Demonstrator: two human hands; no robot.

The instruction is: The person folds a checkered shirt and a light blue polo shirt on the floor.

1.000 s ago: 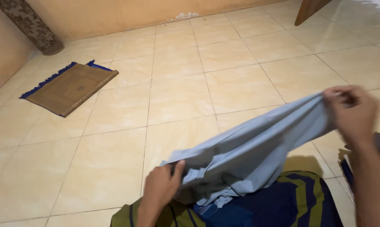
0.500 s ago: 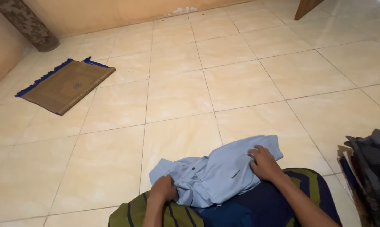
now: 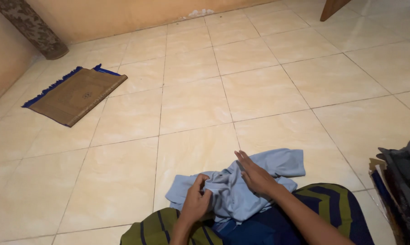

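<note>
Tiled floor (image 3: 123, 181), cream, with a brown mat (image 3: 75, 94) far off by the wall. Light blue shirt (image 3: 264, 168) crumpled on the floor against the person's striped lap. Right hand (image 3: 255, 174) flat on it, fingers straight; left hand (image 3: 197, 202) pinched on its fabric.

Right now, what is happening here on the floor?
A person sits on the tiled floor with a light blue shirt crumpled in front of their lap. The left hand pinches the cloth near its left edge; the right hand lies flat on its middle. A pile of dark clothes is at the right, and a brown mat lies farther off.
</note>
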